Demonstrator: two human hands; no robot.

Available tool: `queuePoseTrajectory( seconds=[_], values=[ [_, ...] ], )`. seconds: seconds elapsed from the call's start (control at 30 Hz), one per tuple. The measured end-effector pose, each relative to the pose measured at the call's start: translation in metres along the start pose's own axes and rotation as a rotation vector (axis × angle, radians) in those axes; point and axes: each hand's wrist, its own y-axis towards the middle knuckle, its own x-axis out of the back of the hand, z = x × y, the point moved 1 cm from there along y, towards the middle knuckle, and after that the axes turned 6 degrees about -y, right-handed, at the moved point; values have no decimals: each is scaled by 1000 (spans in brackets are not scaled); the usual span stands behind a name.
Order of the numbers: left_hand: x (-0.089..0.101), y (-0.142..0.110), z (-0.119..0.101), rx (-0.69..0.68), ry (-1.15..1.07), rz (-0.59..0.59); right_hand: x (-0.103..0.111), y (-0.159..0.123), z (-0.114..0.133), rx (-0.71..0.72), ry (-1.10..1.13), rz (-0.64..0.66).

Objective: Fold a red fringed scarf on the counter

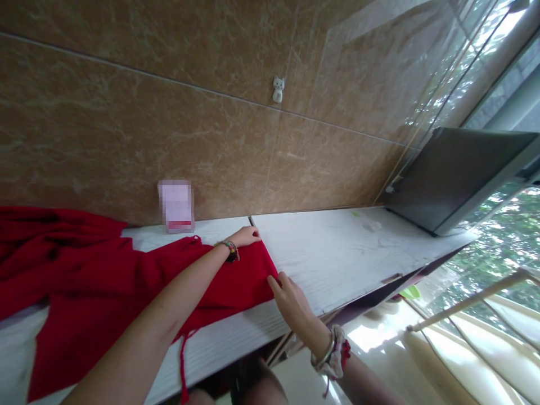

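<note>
A red cloth (105,281) with thin strings lies spread over a white wooden tabletop (337,253). My left hand (244,236) rests on the cloth's far right corner, fingers pressed flat on the fabric by the wall. My right hand (291,298) pinches the near right corner of the same cloth at its edge. Both wrists wear bracelets. More of the red fabric is bunched up at the far left.
A brown marble-look tiled wall (211,124) runs behind the table, with a small white cat-shaped hook (278,89) on it. A blurred pink-white item (176,206) stands against the wall. A grey panel (451,174) leans at the table's right end by windows.
</note>
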Motion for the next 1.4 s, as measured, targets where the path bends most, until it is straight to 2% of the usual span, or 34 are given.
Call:
queuePoseTrajectory(
  seconds=[0.23,0.37,0.53,0.73,0.9,1.03,1.07,1.13,1.23,1.4],
  values=[
    [-12,-11,10,12,97,-42,-2,3,-4,-22,25,29],
    [-16,-15,7,-17,170,-67,9,3,-4,25,-10,40],
    [-23,-21,6,-53,278,-111,24,7,-6,36,-99,-6],
    [-26,-26,1,-92,374,-106,16,9,-4,60,-84,150],
    [-27,-27,-2,-105,431,-96,21,10,-11,16,32,272],
    [-27,-28,-2,-91,460,-88,43,25,-30,124,254,393],
    [-26,-28,-3,-83,466,-86,48,32,-34,131,290,382],
    [-26,-29,-6,-70,476,-84,51,48,-37,58,315,285],
    [-23,-31,-11,-53,489,-72,40,67,-31,-115,268,174],
    [-5,-46,-14,-12,516,23,7,71,-21,-172,279,274]
  ],
)
